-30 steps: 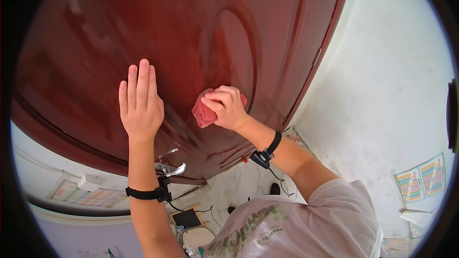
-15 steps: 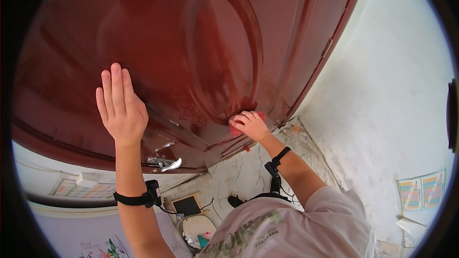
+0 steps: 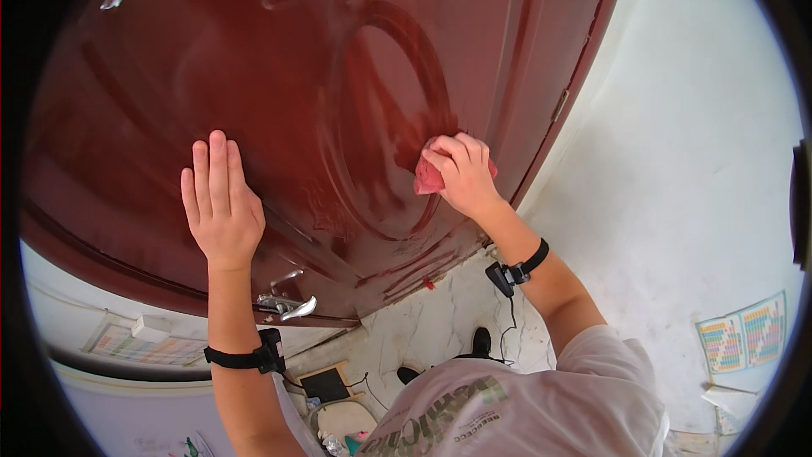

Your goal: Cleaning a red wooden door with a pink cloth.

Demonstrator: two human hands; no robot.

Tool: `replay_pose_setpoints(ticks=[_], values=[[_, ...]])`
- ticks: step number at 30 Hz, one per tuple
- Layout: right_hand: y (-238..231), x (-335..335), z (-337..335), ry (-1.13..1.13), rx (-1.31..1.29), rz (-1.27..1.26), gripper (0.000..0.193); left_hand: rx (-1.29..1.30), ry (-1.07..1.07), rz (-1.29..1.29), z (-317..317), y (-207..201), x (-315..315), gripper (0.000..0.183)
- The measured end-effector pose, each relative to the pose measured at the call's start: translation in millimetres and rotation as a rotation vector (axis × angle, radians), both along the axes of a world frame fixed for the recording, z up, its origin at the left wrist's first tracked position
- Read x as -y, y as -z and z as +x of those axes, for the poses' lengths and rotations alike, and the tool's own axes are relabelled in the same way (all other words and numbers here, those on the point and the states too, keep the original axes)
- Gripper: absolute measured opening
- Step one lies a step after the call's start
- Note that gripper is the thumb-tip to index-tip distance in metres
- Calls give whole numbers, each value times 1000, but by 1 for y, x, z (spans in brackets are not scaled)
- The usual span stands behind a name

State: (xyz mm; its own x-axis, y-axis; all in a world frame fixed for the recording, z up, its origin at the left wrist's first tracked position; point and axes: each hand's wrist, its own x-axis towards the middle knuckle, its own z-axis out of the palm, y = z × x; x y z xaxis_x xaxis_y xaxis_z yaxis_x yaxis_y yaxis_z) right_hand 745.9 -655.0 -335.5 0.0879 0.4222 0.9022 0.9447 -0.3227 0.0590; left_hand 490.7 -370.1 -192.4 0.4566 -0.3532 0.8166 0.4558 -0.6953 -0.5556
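Against the lower right of the oval moulding (image 3: 436,76) on a dark red door (image 3: 279,93), a pink cloth (image 3: 429,179) sits bunched under the right hand (image 3: 463,171), whose bent fingers grip it and appear to press it to the surface. The left hand (image 3: 227,224) grasps nothing: its fingers are straight and side by side, seemingly resting flat on the door to the left of the oval. Judging by this, rubbing the door with the cloth is partway through. Darker patches show inside the oval near the cloth, but glossy reflections make it impossible to tell which stretches are finished; the far edges may well remain. Nothing blocks the cloth where it is, though raised relief breaks up the flat surface. A silver handle (image 3: 296,308) juts out below and to the right of the left hand, and a white wall (image 3: 660,161) stands beyond the door's right edge. Black straps (image 3: 233,360) circle both forearms, and a thin cable (image 3: 512,315) hangs from the right one over the marble-patterned floor (image 3: 440,309)
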Motion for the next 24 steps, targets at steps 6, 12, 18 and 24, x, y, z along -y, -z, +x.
replay_pose_setpoints(ticks=[6, 12, 18, 24], values=[[-116, -9, 4, -82, 121, 39, 63, -3, 12, -8, 6, -2, 6, 49], [-214, -54, -2, -242, 419, 134, 58, 0, -5, -14, 4, -4, 6, 49], [-171, -70, -19, -317, 302, 234, 63, 3, -27, -9, 4, -4, 9, 49], [-51, -68, -24, -281, 448, 45, 44, 24, -5, 2, 11, 0, 7, 48]])
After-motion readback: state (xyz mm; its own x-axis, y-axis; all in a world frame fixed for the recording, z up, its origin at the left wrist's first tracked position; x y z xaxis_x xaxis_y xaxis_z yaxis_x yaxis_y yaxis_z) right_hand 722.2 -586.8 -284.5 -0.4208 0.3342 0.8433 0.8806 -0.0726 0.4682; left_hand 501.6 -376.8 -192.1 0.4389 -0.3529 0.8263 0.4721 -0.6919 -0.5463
